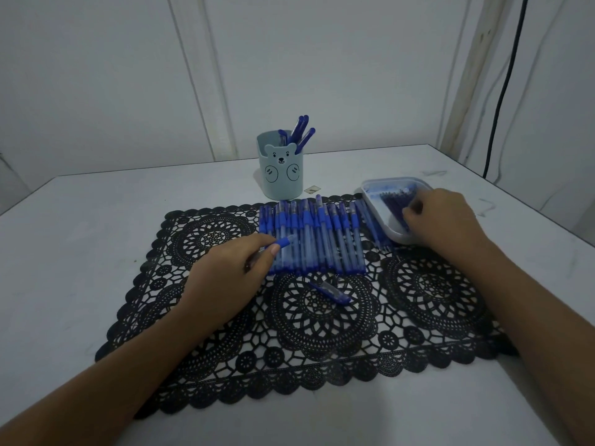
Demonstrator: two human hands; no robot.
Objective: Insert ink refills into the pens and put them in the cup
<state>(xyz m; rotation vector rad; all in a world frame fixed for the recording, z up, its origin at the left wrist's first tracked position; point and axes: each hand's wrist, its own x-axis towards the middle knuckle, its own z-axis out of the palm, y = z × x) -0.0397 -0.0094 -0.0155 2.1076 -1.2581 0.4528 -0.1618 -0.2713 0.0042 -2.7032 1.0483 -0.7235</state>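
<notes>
Black openwork lace mat point(322, 333) on smooth white table point(64, 252). Pale blue plastic cup point(283, 178) with bear face just beyond mat, a few blue pens point(301, 130) leaning inside. Pen row point(318, 243), clear barrels with blue grips, side by side on mat between hands. Left hand point(231, 272) pinching one pen barrel point(284, 242) at row's left edge. Right hand point(447, 220) in rounded white tray point(392, 182), fingers bent onto thin blue refills point(394, 202); actual pinch on any: cannot tell. Loose pen part point(331, 291) on mat just in front of row.
</notes>
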